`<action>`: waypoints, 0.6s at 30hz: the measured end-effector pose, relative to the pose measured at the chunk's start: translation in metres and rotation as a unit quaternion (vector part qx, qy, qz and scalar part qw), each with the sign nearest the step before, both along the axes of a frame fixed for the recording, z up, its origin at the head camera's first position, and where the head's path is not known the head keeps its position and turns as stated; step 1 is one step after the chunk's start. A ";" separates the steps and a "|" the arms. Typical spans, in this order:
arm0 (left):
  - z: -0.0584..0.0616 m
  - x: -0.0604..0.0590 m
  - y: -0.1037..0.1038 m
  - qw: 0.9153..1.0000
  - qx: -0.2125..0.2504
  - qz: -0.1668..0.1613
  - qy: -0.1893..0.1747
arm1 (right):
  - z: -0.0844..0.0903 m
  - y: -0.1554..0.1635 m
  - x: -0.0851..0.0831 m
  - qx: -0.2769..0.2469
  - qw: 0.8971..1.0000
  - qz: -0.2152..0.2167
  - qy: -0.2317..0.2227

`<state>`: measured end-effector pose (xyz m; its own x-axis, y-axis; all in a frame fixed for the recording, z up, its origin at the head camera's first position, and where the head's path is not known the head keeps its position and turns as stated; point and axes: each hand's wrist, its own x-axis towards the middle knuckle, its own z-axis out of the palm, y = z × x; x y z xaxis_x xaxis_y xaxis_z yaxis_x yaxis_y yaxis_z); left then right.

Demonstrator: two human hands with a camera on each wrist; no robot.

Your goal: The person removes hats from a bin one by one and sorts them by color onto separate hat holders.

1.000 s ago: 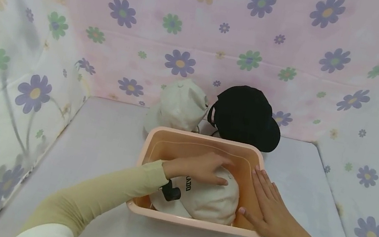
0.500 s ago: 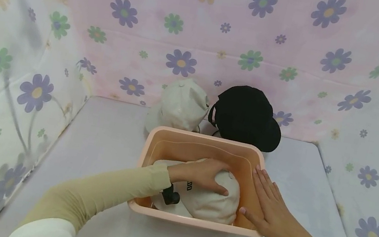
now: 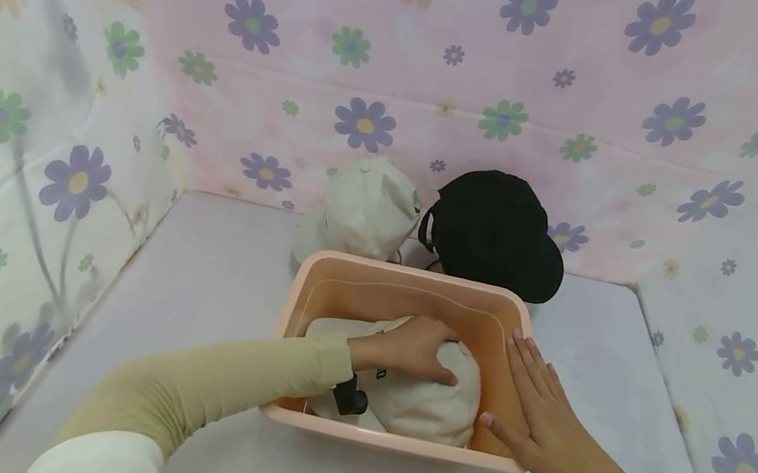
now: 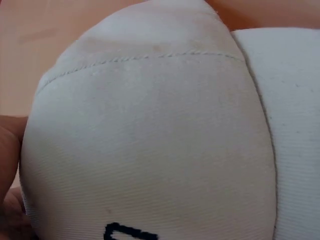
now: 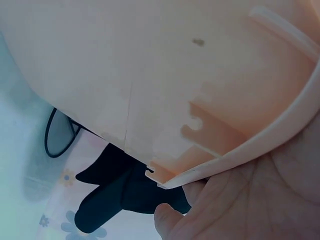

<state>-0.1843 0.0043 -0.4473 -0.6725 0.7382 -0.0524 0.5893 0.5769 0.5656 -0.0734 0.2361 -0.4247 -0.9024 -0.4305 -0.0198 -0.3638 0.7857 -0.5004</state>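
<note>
Cream cap (image 3: 427, 412) held by the crown inside peach tub (image 3: 417, 276)

A cream cap, marked with dark lettering partly hidden from view, was gripped low in a peach plastic tub at the middle of a pale bench (image 3: 230, 261). Its crown was held by the left hand (image 3: 414, 351), with the fingers (image 4: 7, 159) parted from the thumb and bent round the fabric. The right rim of the tub was steadied by the right hand (image 3: 552, 440), its fingers laid straight and close together, the thumb spread apart and nothing grasped.

The step in hand was judged to be the handling of the cap within the tub; whether it was being set down or picked up could not be told. For the next move, an even hold on the soft crown seemed to be called for, with the tub kept braced and the black wrist device (image 3: 350, 399) kept from being caught on the cap or rim. Whether more than one cap was held in the tub could not be made out.

Behind the tub, a second pale cap (image 3: 371, 205) and a black cap (image 3: 494, 231) were seen side by side on the bench. The space was enclosed on three sides by flowered cloth (image 3: 409, 64), pink at the back and whiter at the flanks, where faint shadows were cast at left.
</note>
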 end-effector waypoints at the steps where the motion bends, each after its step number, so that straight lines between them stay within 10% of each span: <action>1: 0.001 0.000 0.000 1.000 -0.004 0.005 -0.004 | 0.000 0.000 0.000 0.000 1.000 0.001 0.001; 18: 0.006 -0.005 -0.002 0.999 0.010 0.040 -0.023 | 0.002 -0.001 -0.001 0.006 1.000 0.009 0.005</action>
<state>-0.1890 0.0025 -0.4416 -0.7265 0.6836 -0.0702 0.5145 0.6088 0.6038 -0.0740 0.2352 -0.4224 -0.8944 -0.4471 -0.0151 -0.3837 0.7841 -0.4877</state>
